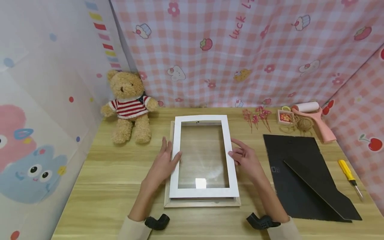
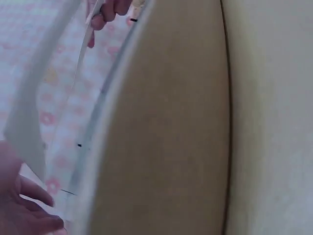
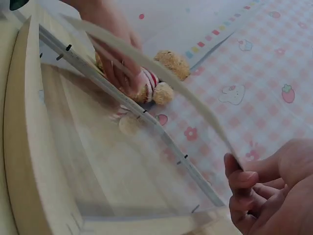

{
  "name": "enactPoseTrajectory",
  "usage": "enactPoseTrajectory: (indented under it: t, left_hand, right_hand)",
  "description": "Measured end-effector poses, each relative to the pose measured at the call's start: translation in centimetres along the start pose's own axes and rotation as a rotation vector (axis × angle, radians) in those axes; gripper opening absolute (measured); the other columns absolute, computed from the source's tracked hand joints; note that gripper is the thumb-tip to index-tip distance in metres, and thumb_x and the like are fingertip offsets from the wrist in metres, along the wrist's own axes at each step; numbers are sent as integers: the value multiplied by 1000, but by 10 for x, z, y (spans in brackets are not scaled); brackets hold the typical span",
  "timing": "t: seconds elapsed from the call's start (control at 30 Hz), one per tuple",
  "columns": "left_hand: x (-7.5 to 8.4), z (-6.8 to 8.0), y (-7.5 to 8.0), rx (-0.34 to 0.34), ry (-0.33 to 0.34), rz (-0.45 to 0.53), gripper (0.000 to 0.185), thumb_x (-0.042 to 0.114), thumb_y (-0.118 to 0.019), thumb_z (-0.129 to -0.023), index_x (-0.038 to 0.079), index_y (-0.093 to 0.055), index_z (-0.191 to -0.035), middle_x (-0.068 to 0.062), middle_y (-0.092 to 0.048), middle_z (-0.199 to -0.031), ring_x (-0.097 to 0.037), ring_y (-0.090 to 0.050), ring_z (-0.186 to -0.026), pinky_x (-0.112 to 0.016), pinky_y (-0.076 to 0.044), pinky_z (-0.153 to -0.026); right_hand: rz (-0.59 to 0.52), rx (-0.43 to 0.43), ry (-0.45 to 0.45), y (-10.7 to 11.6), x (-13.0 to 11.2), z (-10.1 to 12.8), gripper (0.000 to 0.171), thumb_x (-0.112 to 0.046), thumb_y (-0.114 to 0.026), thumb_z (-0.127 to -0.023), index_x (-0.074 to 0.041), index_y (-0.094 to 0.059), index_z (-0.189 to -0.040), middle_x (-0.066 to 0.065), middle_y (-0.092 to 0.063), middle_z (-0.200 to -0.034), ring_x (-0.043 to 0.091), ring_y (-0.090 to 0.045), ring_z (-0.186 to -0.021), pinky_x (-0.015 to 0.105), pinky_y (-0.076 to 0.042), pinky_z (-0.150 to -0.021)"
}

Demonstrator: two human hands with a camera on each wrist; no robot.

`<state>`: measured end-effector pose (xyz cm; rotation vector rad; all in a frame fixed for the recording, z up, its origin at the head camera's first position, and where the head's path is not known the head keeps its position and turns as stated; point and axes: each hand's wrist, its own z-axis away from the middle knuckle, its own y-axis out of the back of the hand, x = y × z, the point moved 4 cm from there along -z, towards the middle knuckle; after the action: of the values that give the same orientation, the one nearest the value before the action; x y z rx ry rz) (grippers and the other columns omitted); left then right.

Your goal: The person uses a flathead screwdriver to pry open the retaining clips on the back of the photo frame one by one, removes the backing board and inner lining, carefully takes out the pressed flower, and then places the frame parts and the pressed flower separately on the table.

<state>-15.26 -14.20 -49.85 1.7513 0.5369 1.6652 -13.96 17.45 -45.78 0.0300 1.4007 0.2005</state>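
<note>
A white photo mat (image 1: 204,192) with a rectangular opening is held just above a light wooden picture frame (image 1: 202,204). My left hand (image 1: 162,165) pinches the mat's left edge, thumb on top. On the opposite side, my right hand (image 1: 248,161) pinches the right edge between thumb and fingers. Seen from the right wrist, the mat (image 3: 190,98) bows slightly and stands apart from the frame (image 3: 29,147). Through its opening a clear pane (image 1: 204,150) shows in the frame, with a bright reflection near the bottom. Small dark tabs line the frame's inner edge.
A black backing board (image 1: 288,193) with its stand lies on the right, beside a yellow screwdriver (image 1: 348,171). Behind are dried pink flowers (image 1: 255,119), a small box (image 1: 285,117), twine (image 1: 304,123) and a pink lint roller (image 1: 322,125). A teddy bear (image 1: 129,108) sits back left.
</note>
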Motion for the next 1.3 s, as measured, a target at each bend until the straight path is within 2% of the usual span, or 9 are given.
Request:
enactPoseTrajectory:
  t: [0.13, 0.27, 0.37, 0.57, 0.7, 0.87, 1.0, 1.17, 1.3]
  left_hand:
    - [-10, -3, -17, 28, -8, 176, 86, 61, -45, -114, 15, -10, -178, -20, -22, -180, -38, -31, -164, -57, -29, -134]
    - [-5, -4, -42, 45, 12, 346, 86, 62, -44, -114, 36, 9, -176, 2, -13, -184, -26, -22, -168, -53, -19, -137]
    - [19, 0, -48, 62, -33, 419, 85, 54, -45, -116, 30, 8, -178, 6, -5, -185, -28, -14, -170, -56, -15, -138]
    - [102, 21, -35, 42, -68, 501, 78, 35, -44, -119, 14, 3, -178, -11, -1, -186, -36, -5, -171, -60, -8, -138]
    - [135, 22, -54, 58, -104, 530, 76, 30, -41, -120, 9, 5, -177, -6, 8, -186, -29, 3, -172, -59, -4, -139]
    - [164, 21, -89, 34, -137, 602, 74, 25, -39, -120, 8, 5, -177, -3, 12, -185, -27, 5, -171, -59, -5, -138]
    - [180, 20, -109, 17, -132, 620, 72, 27, -39, -119, 11, 0, -178, -3, 10, -186, -26, 0, -171, -58, -11, -138]
    - [193, 19, -127, -9, -119, 599, 70, 28, -39, -120, 8, -6, -177, -12, 6, -186, -31, -4, -171, -58, -16, -138]
    - [196, 18, -140, -51, -103, 616, 71, 24, -42, -117, 7, -8, -177, -16, 6, -185, -36, -4, -171, -61, -17, -137]
  right_hand:
    - [-41, 31, -3, 8, -3, 10, 58, -1, -63, -109, 0, -46, -165, -11, -64, -84, 6, -49, -65, 22, -43, -62]
    - [39, 70, 31, 20, -4, 23, 54, -6, -66, -110, -2, -51, -162, -9, -65, -88, 7, -52, -67, 24, -46, -63]
    - [136, 119, 96, 34, -7, 35, 48, -9, -69, -109, 0, -59, -155, -6, -68, -91, 8, -55, -69, 26, -50, -62]
    - [374, 193, 226, 65, -13, 58, 38, -9, -71, -108, 1, -68, -145, 6, -70, -93, 15, -60, -66, 26, -51, -58]
    - [525, 269, 237, 92, -14, 71, 35, -8, -72, -106, 2, -70, -140, 8, -69, -93, 10, -59, -66, 21, -48, -56]
    - [612, 359, 202, 127, -8, 84, 31, -5, -73, -105, 4, -72, -135, 5, -69, -92, 4, -56, -67, 17, -45, -56]
    - [644, 377, 162, 147, -2, 92, 31, -5, -73, -105, 6, -72, -135, 4, -70, -91, 2, -56, -67, 14, -47, -57]
    - [683, 367, 119, 165, 7, 97, 32, -4, -71, -106, 10, -69, -135, 14, -71, -96, 2, -55, -66, 15, -48, -57]
    - [691, 357, 95, 177, 17, 99, 32, -3, -71, -106, 11, -69, -134, 6, -70, -91, 2, -54, -66, 16, -47, -56]
